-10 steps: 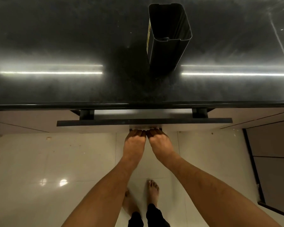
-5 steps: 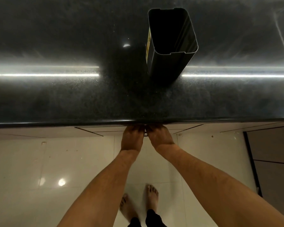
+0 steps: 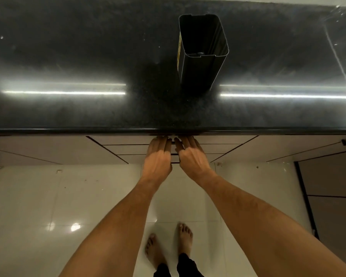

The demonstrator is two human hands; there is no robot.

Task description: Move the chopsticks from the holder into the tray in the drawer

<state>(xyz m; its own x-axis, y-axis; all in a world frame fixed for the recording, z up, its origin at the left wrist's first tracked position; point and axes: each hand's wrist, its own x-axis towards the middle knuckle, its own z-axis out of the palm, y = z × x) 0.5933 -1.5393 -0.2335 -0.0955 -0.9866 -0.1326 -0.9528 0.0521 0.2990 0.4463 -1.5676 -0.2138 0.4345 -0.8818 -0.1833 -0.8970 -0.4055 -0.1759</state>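
Both hands flat against the top drawer front, just under the counter lip at mid-frame. Left hand (image 3: 157,156) and right hand (image 3: 192,156) side by side, nearly touching, fingers straight and together, holding nothing; fingertips tucked into the shadow under the counter edge (image 3: 68,131), so hard to say whether pressing or merely resting. Drawer (image 3: 128,140) shut flush with its neighbours — no tray visible, no chopsticks visible anywhere. Holder (image 3: 203,54) upright on the black counter in the upper middle of the frame, well apart from the hands, its mouth toward the camera and, as far as the dark inside shows, empty.

Judged from this: transfer likely done, chopsticks presumably inside the closed drawer, and the step in hand the last push of the drawer front. Cannot confirm the contents from here. Next move probably no more than easing the palms off the front and drawing the arms back.

Room for that: plenty. Pale tiled floor (image 3: 48,206) open at lower left and lower centre, bare feet (image 3: 185,234) set back from the cabinets. Counter edge overhanging the fingertips — a straight pull back and down rather than up, to avoid knocking knuckles. Darker cabinet door (image 3: 332,176) at the right edge, clear of the right forearm.
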